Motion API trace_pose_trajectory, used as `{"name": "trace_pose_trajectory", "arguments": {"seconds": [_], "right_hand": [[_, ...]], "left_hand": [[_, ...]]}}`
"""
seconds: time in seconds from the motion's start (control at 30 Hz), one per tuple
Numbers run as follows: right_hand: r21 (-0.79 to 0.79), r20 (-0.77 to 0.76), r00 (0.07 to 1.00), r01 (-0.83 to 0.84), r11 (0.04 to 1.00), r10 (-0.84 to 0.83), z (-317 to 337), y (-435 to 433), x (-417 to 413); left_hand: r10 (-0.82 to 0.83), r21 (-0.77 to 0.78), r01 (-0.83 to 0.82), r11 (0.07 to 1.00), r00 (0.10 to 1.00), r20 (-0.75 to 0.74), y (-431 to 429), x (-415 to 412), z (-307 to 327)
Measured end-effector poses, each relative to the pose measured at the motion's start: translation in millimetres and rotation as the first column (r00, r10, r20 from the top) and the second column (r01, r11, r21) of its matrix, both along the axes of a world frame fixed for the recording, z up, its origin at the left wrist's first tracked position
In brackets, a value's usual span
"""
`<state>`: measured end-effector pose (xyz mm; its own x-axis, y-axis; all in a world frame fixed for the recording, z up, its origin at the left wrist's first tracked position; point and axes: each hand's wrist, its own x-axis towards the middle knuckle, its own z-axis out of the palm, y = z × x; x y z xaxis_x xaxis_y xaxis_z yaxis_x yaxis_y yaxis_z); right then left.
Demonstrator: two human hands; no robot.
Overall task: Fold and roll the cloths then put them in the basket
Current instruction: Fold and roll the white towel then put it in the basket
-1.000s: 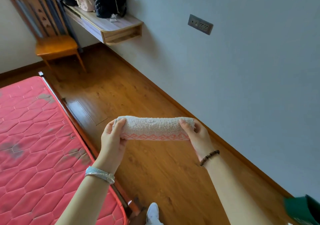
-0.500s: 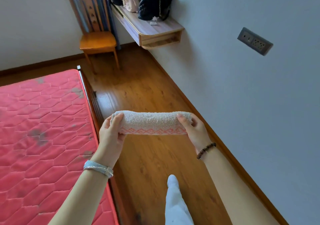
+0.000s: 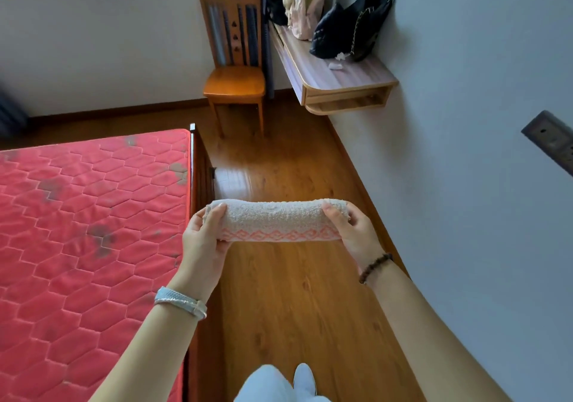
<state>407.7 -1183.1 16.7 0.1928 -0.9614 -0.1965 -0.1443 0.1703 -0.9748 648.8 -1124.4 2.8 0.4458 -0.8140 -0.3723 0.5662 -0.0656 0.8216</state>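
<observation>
The rolled cloth (image 3: 276, 220) is held mid-view, mattress (image 3: 93, 231) at 9 o'clock, left hand (image 3: 204, 240) and right hand (image 3: 350, 231) each curled round an end. Rolling looks done; next, carry it to the unseen basket.

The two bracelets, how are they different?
The left-wrist bracelet is silver; the right-wrist bracelet is dark brown. The left-wrist bracelet is a wide flat band; the right-wrist bracelet is a thin string of beads. Both circle wrists near the rolled cloth.
</observation>
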Motion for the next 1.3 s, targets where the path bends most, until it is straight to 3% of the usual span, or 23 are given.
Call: {"name": "trace_pose_trajectory", "arguments": {"seconds": [0.37,0.63,1.3], "right_hand": [[0.089,0.072,0.985,-0.162,0.983,0.156,-13,-123,68],[0.113,0.097,0.967,-0.246,0.963,0.236,-18,-240,164],[0.118,0.112,0.929,-0.365,0.924,0.353,-15,-474,316]], "left_hand": [[0.177,-0.004,-0.177,0.984,0.984,0.016,-83,52,-5],[0.261,-0.032,-0.261,0.965,0.965,-0.002,-172,138,-9],[0.350,-0.062,-0.352,0.934,0.936,-0.030,-384,275,-3]]}}
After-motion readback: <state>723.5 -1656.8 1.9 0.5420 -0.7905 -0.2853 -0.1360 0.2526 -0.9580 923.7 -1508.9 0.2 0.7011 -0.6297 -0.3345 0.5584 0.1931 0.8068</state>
